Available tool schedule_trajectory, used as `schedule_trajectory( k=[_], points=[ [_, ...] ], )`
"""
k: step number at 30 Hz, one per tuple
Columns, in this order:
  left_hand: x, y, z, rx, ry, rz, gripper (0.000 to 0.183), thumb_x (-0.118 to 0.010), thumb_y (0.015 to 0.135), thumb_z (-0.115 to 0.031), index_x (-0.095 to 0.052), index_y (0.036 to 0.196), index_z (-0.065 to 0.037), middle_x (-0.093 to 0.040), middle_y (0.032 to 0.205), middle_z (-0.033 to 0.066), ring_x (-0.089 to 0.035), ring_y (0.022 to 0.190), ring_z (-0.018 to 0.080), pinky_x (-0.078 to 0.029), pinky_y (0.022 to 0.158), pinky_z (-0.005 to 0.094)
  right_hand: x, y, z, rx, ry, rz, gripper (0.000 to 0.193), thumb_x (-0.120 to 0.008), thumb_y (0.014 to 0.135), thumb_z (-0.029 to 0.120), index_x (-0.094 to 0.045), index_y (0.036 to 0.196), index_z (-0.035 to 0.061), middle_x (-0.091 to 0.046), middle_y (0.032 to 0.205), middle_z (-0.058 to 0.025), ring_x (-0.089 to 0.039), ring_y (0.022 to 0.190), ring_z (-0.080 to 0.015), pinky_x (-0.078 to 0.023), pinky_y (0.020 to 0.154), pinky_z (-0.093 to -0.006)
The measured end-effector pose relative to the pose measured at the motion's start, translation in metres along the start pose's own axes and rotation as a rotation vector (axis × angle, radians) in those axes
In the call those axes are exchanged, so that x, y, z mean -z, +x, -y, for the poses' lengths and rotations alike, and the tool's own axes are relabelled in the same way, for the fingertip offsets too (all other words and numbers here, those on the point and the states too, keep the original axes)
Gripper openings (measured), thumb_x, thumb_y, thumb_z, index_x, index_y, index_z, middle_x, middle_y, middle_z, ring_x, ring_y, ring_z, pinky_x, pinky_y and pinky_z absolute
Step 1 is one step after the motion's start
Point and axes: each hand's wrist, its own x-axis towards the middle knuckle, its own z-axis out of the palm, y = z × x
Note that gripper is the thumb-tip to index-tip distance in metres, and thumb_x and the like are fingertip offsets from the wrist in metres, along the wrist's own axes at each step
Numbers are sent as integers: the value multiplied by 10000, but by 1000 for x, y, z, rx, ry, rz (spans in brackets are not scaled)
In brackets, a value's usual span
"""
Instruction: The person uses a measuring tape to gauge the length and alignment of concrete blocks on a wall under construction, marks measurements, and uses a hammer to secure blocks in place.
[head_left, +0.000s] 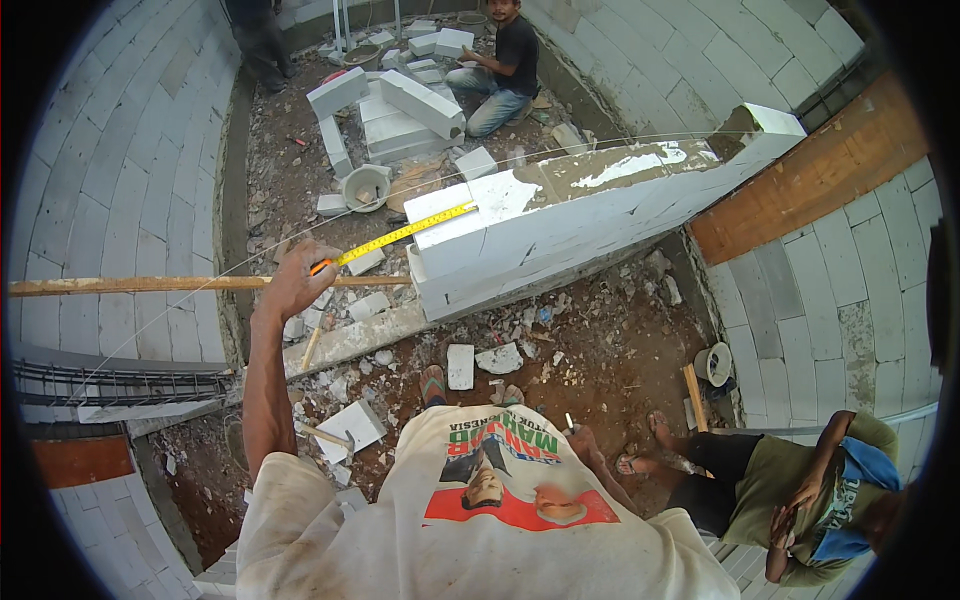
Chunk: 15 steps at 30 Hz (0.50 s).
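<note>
My left hand is closed around the orange end of a tape measure. Its yellow blade runs up and right, and the tip lies on the top of a low white block wall. Grey mortar covers part of the wall's top farther right. Down by my shirt, my right hand is partly hidden and holds a thin white stick, whose kind I cannot make out.
A wooden batten and a taut string cross at left. Beyond the wall are stacked white blocks, a bucket and a kneeling person. A hammer rests on a block near me. Another person is at lower right.
</note>
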Motion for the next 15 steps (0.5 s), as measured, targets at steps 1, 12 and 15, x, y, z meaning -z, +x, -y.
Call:
schedule_trajectory(
  k=[1, 12, 15],
  points=[
    [0, 0, -1, 12, -28, -2, 357, -640, 926, -256, -723, 1175, -14, -652, 1126, 193, -620, 1101, 354, -478, 1015, 425, 2, -1, 3, -62, 1, 29, 225, -674, 865, 256, -772, 898, 56, -742, 764, -183, -743, 704, -294, -545, 613, -452],
    [-35, -42, -24, 183, -590, 56, 337, -663, 941, -225, -721, 1189, -4, -688, 1004, 28, -605, 880, 122, -495, 824, 287, 21, -2, 31, -57, 158, 125, 285, -795, 855, 330, -728, 823, 54, -698, 704, -58, -605, 617, -142, -475, 567, -370],
    [-72, -55, -34, 232, -715, 137, 316, -660, 959, -219, -713, 1202, -23, -693, 1008, 10, -599, 882, 98, -492, 814, 268, 35, -8, 66, -9, 152, 129, 354, -796, 876, 377, -710, 810, 41, -673, 699, -33, -580, 619, -139, -468, 571, -372]
  ],
)
